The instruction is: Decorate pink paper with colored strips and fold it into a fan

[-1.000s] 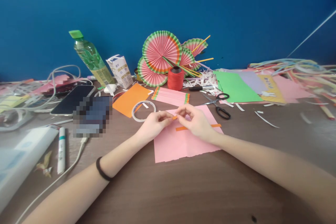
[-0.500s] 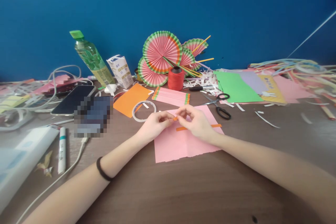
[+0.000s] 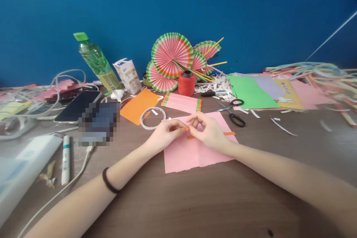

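Observation:
A pink paper sheet (image 3: 192, 152) lies flat on the brown table in front of me. A thin orange paper strip (image 3: 229, 133) runs across the sheet's upper part. My left hand (image 3: 163, 134) pinches the strip's left end with its fingertips. My right hand (image 3: 208, 128) is closed in a pinch on the same end, thumb and forefinger meeting those of the left hand. Most of the strip's middle is hidden under my right hand. A roll of clear tape (image 3: 152, 118) lies just left of the hands.
Black scissors (image 3: 233, 113), a red thread spool (image 3: 186, 83), folded pink fans (image 3: 171, 55) and a pleated pink stack (image 3: 182, 102) lie behind. Orange paper (image 3: 139, 106), a phone (image 3: 76, 106), a green bottle (image 3: 96, 61), cables and a marker (image 3: 65, 159) crowd the left. Coloured sheets sit right.
Both hands have dipped slightly toward the pink sheet, still pinching the orange strip's end. Nothing else has moved.

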### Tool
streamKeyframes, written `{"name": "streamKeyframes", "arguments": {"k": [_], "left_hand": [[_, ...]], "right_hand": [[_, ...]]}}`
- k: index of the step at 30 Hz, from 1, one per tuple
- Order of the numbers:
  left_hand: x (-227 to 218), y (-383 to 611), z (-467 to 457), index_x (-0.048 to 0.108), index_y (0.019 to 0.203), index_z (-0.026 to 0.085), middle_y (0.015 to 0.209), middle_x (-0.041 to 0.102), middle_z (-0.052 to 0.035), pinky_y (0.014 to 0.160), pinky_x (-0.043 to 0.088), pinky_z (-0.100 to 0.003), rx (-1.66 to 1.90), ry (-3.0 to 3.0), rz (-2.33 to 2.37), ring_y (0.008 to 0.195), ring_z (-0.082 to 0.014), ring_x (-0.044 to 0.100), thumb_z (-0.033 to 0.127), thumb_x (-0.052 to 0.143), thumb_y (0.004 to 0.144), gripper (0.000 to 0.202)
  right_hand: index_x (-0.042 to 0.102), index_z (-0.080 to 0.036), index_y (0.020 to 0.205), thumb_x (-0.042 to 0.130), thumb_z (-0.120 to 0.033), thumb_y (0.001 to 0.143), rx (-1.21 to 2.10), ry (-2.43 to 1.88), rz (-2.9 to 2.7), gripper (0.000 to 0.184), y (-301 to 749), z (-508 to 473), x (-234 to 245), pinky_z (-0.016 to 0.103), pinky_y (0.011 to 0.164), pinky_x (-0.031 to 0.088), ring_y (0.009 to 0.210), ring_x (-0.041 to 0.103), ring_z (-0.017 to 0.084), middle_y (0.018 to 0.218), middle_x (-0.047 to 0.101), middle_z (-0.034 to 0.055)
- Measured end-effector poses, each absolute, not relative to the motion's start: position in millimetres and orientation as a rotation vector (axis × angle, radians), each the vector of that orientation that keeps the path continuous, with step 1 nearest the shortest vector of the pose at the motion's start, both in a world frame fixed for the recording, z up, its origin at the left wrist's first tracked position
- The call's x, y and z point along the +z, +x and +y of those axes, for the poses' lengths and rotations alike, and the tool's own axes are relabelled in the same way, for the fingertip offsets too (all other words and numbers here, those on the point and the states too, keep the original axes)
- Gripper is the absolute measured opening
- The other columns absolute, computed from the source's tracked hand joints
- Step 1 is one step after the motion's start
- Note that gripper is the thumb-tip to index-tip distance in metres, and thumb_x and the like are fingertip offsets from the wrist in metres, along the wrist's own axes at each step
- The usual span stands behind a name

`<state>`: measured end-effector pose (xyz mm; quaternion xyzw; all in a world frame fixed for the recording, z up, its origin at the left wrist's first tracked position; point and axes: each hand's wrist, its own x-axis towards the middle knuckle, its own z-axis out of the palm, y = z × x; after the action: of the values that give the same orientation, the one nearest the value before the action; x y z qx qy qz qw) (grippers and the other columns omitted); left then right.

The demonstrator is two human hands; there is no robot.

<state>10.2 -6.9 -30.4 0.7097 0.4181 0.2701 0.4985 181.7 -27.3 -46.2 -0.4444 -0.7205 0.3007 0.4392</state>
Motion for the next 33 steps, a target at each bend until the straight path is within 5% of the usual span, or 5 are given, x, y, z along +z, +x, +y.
{"name": "streamKeyframes", "arguments": {"k": [17,24,33], "left_hand": [[-28.1,10.3,-6.9,0.059,0.072,0.016,0.072,0.061,-0.0002,0.069,0.041,-0.027,0.657,1.671,1.084,0.069,-0.0145,0.053,0.027,0.051,0.072,0.014],[-25.6,9.5,-8.8,0.054,0.068,0.016,0.064,0.054,0.0034,0.064,0.038,-0.025,0.711,1.620,1.105,0.061,-0.0115,0.048,0.026,0.050,0.072,0.011],[-27.2,8.2,-7.9,0.054,0.068,0.016,0.068,0.056,0.0020,0.070,0.039,-0.027,0.729,1.665,1.090,0.067,-0.0129,0.050,0.028,0.048,0.075,0.014]], "right_hand": [[0.045,-0.022,0.094,0.053,-0.017,0.074,0.953,-0.994,-1.512,0.022,179.8,-25.6,-44.3,0.028,0.067,0.044,0.065,0.051,0.012,0.067,0.043,-0.0043],[0.051,-0.019,0.082,0.046,-0.031,0.083,1.006,-1.075,-1.567,0.013,183.8,-22.5,-41.4,0.028,0.069,0.042,0.075,0.053,0.013,0.078,0.054,0.0008],[0.058,-0.017,0.078,0.050,-0.028,0.082,0.941,-1.123,-1.758,0.014,183.3,-23.4,-38.5,0.027,0.067,0.040,0.075,0.055,0.014,0.080,0.063,0.0019]]}}
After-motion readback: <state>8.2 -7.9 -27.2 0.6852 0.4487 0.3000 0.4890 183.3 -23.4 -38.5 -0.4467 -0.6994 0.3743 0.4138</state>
